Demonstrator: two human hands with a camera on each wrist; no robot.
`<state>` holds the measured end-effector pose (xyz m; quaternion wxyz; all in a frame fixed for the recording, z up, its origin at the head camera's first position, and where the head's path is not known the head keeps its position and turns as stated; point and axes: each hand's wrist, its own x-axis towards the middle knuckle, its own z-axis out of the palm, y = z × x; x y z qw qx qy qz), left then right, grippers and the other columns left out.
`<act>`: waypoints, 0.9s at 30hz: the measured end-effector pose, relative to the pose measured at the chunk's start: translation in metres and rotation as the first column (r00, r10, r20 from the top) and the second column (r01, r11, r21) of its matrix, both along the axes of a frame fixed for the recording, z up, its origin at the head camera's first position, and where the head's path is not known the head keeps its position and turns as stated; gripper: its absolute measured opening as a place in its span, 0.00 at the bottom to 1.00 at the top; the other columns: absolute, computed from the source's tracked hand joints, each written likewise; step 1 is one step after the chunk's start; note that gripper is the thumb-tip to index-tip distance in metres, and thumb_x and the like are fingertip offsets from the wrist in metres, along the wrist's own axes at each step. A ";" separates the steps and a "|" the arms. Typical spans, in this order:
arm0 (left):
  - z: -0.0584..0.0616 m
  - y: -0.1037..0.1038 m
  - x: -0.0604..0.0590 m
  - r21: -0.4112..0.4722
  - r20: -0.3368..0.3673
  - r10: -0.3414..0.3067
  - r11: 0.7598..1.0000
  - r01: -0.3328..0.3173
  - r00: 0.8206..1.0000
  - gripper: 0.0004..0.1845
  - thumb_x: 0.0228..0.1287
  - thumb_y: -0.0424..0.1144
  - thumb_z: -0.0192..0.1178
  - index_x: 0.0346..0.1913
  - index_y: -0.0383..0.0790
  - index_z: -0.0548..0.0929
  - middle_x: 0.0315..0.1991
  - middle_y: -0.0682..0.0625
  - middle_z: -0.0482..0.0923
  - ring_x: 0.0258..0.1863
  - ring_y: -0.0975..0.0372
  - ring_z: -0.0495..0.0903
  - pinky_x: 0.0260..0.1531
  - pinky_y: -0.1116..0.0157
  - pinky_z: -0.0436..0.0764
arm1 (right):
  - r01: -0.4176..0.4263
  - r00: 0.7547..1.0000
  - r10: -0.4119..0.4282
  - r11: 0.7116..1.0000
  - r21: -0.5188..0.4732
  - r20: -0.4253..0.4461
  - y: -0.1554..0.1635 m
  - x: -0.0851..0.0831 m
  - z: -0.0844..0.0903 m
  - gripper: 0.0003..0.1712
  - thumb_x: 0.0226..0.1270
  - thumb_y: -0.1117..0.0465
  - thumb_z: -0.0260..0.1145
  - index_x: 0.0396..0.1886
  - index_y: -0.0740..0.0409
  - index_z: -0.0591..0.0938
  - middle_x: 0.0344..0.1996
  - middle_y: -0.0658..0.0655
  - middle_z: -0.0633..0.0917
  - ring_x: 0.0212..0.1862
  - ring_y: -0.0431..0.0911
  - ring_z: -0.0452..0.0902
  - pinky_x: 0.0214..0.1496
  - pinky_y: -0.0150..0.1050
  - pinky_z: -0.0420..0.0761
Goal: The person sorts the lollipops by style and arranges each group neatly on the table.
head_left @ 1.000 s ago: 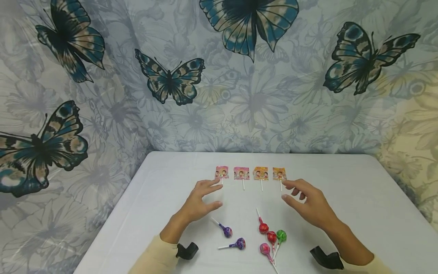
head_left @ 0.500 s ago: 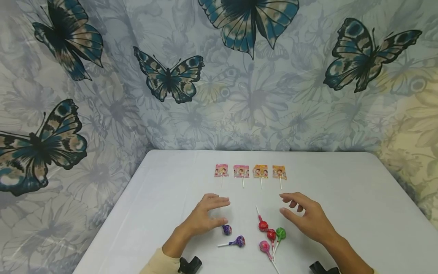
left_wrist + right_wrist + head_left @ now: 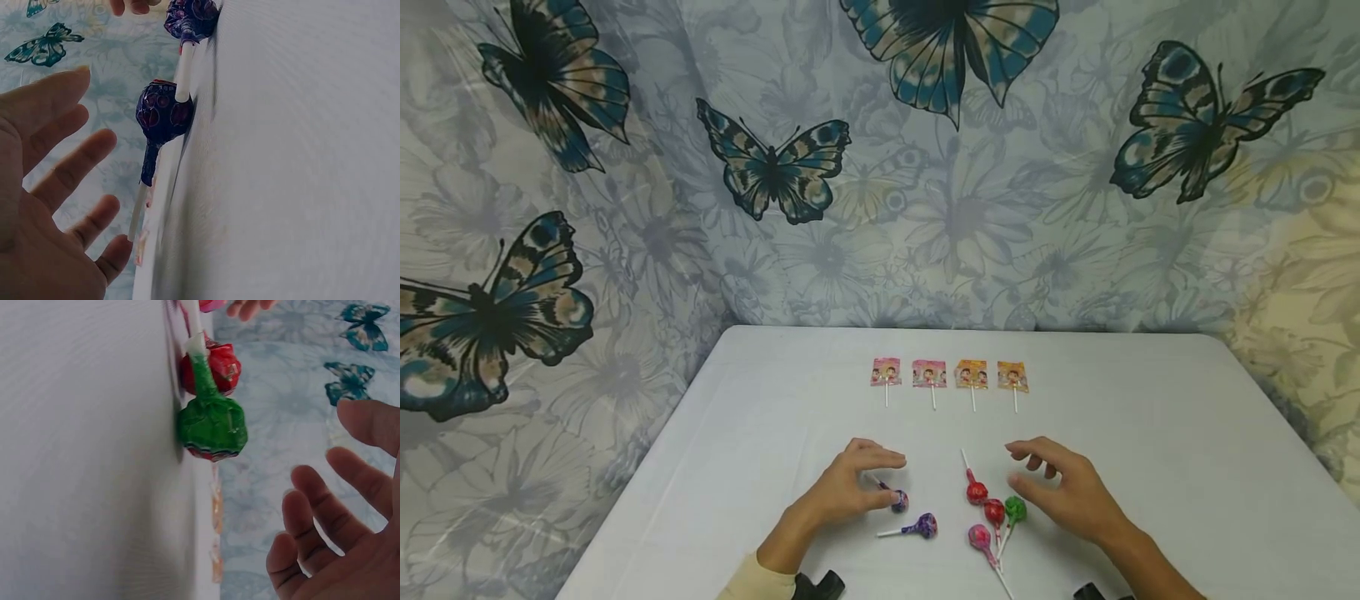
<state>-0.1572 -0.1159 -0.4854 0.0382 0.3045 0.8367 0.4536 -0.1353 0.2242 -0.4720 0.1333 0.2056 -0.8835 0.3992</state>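
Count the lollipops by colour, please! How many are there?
Purple round: 2
Red round: 2
Green round: 1
Pink round: 1
Pink flat: 2
Orange flat: 2
Total: 10

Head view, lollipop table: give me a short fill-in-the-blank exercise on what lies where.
1. The row of flat wrapped lollipops at the back holds ____ pieces.
2. The left hand hovers by the ____ round lollipops.
3. Nearest the right hand lies the ____ lollipop.
4. Neither hand holds ____.

Missing words: four; purple; green; anything
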 end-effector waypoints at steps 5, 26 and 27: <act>-0.004 0.000 0.001 -0.002 0.031 -0.002 1.000 0.002 1.000 0.21 0.54 0.42 0.72 0.53 0.42 0.85 0.53 0.61 0.79 0.55 0.61 0.67 0.56 0.53 0.69 | -0.031 0.998 0.031 1.000 0.004 0.050 0.001 0.002 -0.004 0.21 0.55 0.63 0.75 0.50 0.50 0.83 0.40 0.47 0.84 0.37 0.44 0.74 0.36 0.37 0.74; -0.019 -0.001 0.004 -0.010 0.083 0.012 1.000 -0.011 0.997 0.18 0.50 0.37 0.74 0.47 0.46 0.88 0.43 0.64 0.81 0.46 0.66 0.71 0.50 0.64 0.70 | -0.250 0.968 0.247 0.966 0.070 0.047 0.015 -0.003 -0.027 0.18 0.52 0.62 0.76 0.44 0.49 0.84 0.36 0.41 0.82 0.36 0.38 0.74 0.38 0.36 0.77; -0.019 -0.001 0.004 -0.012 0.072 0.009 1.000 -0.008 0.997 0.18 0.50 0.37 0.74 0.47 0.46 0.88 0.43 0.64 0.81 0.46 0.66 0.70 0.50 0.64 0.70 | -0.255 0.967 0.252 0.964 0.076 0.045 0.015 -0.004 -0.027 0.18 0.52 0.62 0.76 0.44 0.49 0.84 0.36 0.40 0.82 0.36 0.38 0.74 0.38 0.36 0.77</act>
